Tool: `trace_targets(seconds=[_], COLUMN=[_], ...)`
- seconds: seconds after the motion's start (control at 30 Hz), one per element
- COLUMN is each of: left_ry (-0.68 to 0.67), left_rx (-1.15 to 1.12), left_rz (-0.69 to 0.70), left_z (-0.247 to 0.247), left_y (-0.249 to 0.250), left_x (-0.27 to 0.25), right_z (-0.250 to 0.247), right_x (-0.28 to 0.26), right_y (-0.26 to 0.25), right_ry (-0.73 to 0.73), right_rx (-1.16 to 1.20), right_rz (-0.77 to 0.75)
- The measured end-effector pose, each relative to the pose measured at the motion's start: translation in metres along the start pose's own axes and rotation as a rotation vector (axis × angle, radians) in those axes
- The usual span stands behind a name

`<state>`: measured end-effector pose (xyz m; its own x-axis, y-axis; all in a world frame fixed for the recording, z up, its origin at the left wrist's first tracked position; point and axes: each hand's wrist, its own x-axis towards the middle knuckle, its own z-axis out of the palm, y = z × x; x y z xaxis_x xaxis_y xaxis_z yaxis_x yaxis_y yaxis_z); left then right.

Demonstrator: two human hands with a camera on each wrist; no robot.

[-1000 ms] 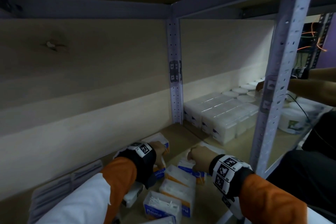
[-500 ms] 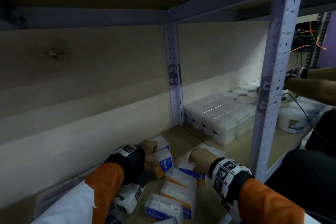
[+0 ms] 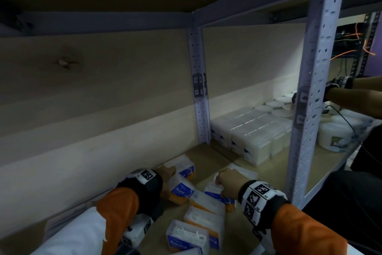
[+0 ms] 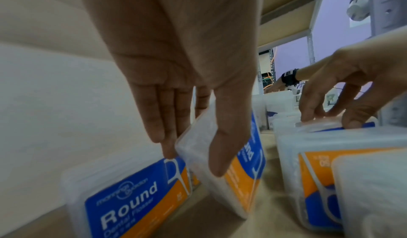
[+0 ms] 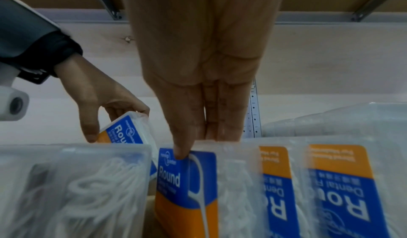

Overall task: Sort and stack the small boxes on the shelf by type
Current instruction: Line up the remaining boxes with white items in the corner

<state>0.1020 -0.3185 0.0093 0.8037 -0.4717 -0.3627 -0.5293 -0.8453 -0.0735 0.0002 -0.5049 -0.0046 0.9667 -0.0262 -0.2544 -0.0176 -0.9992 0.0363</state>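
Small boxes of "Round" dental flossers, clear plastic with blue and orange labels, lie scattered on the wooden shelf (image 3: pixel 208 157). The left hand (image 3: pixel 165 174) grips one tilted box (image 3: pixel 180 189) between thumb and fingers (image 4: pixel 154 119), its lower edge leaning against a flat box (image 4: pixel 132 194) that lies just beside the back panel. The right hand (image 3: pixel 229 182) pinches the far edge of another box (image 5: pixel 187 180), thumb on the blue label and fingers (image 5: pixel 222 112) behind the rim; that box stands between neighbours of the same kind. Nearer the camera in the head view, three more boxes (image 3: pixel 206 219) lie close together, one showing white floss picks through its lid. Beyond the grey metal upright (image 3: pixel 199 89), the next bay holds a tidy block of clear boxes (image 3: pixel 250 132) and, further right, round white tubs (image 3: pixel 330 134). Another person's forearm (image 3: pixel 355 99) reaches into that bay from the right, past the front upright (image 3: pixel 314 89).
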Motion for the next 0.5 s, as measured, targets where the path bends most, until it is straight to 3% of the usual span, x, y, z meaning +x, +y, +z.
trace_targets(seconds=[0.17, 0.5], left_ry=[-0.036, -0.187], left_rx=[-0.075, 0.167], left_rz=[-0.049, -0.065], left_z=[0.0, -0.007], left_y=[-0.005, -0.01], left_x=[-0.009, -0.013], right_z=[0.0, 0.005], right_x=[-0.001, 0.0], right_y=[0.0, 0.004], right_ry=[0.001, 0.038], right_rx=[-0.012, 0.042], right_rz=[0.0, 0.008])
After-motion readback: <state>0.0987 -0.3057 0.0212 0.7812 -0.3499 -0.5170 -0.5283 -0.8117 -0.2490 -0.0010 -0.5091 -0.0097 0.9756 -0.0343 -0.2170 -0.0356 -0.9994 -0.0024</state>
